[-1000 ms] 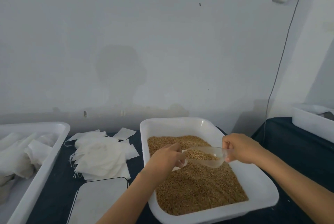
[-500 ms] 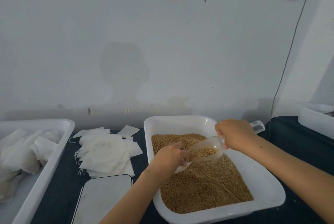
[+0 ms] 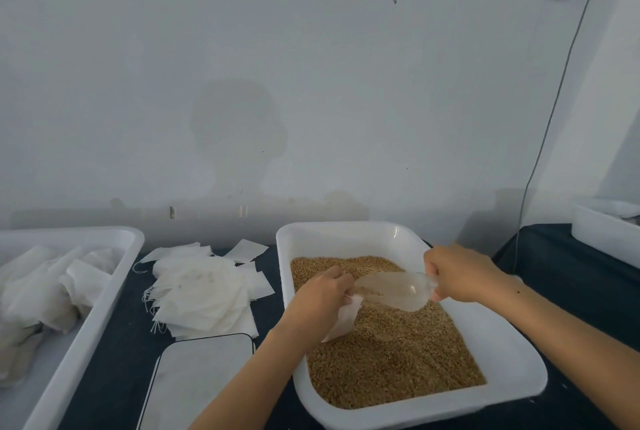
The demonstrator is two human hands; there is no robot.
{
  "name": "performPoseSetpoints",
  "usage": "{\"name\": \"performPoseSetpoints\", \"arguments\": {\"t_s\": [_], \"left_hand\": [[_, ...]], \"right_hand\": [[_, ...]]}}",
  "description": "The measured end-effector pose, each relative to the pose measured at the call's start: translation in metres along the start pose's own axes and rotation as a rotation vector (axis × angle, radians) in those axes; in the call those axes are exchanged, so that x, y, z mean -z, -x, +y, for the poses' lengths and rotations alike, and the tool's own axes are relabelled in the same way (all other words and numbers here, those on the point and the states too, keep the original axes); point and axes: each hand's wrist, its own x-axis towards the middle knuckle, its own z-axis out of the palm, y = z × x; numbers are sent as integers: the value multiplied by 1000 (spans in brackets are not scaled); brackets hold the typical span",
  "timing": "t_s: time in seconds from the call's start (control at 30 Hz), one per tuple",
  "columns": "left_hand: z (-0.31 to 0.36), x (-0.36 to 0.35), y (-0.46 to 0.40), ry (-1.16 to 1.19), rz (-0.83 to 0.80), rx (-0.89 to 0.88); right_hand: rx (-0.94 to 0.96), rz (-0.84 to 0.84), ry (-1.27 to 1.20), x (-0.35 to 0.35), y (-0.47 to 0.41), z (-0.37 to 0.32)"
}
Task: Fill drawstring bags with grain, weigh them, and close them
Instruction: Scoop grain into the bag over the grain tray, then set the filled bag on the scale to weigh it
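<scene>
A white tub (image 3: pixel 509 357) holds brown grain (image 3: pixel 391 353). Over the grain my left hand (image 3: pixel 320 301) grips the mouth of a small white drawstring bag (image 3: pixel 341 320), which hangs down below the fingers. My right hand (image 3: pixel 460 273) grips the handle of a clear plastic scoop (image 3: pixel 394 289). The scoop is tipped with its lip at the bag's mouth and looks nearly empty. Most of the bag is hidden behind my left hand.
A pile of flat empty bags (image 3: pixel 204 294) lies left of the tub. A white scale plate (image 3: pixel 201 384) sits at the front, below the pile. A long white tray (image 3: pixel 104 294) with stuffed bags stands far left. Another white bin (image 3: pixel 606 232) stands far right, and a cable (image 3: pixel 550 124) hangs down the wall.
The scoop went from level and full of grain to tipped toward the bag, and its grain has run out. My right hand rose at the handle end.
</scene>
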Motion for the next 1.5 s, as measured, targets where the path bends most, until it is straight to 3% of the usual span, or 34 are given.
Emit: {"name": "performPoseSetpoints", "arguments": {"t_s": [0.17, 0.37, 0.63, 0.7, 0.77, 0.87, 0.93, 1.0, 1.1, 1.17, 1.3, 1.5], "left_hand": [[2, 3, 1, 128, 67, 180], [0, 18, -2, 556, 118, 362], [10, 53, 2, 1012, 284, 292], [13, 64, 5, 1077, 337, 262], [15, 73, 10, 1148, 383, 231], [17, 82, 20, 1237, 427, 229], [17, 85, 29, 1298, 445, 234], [14, 89, 40, 1293, 469, 247], [1, 95, 63, 1088, 543, 298], [-9, 98, 80, 968, 587, 323], [-28, 103, 114, 830, 667, 385], [-55, 96, 146, 570, 634, 481]], "right_hand": [[-41, -121, -296, -31, -3, 6], [-76, -43, -288, -78, -15, -15], [-99, -25, -126, -97, -12, -41], [-42, 57, -152, -84, -9, -47], [91, 185, -577, -66, -3, -55], [348, 86, -1458, -39, 13, -80], [464, 85, -1601, -30, 17, -97], [473, 284, -1475, -25, 21, -117], [444, 668, -993, -23, 21, -140], [491, 762, -842, -23, 25, -158], [447, 684, -910, -30, 21, -193], [339, 449, -1065, -60, 16, -242]]}}
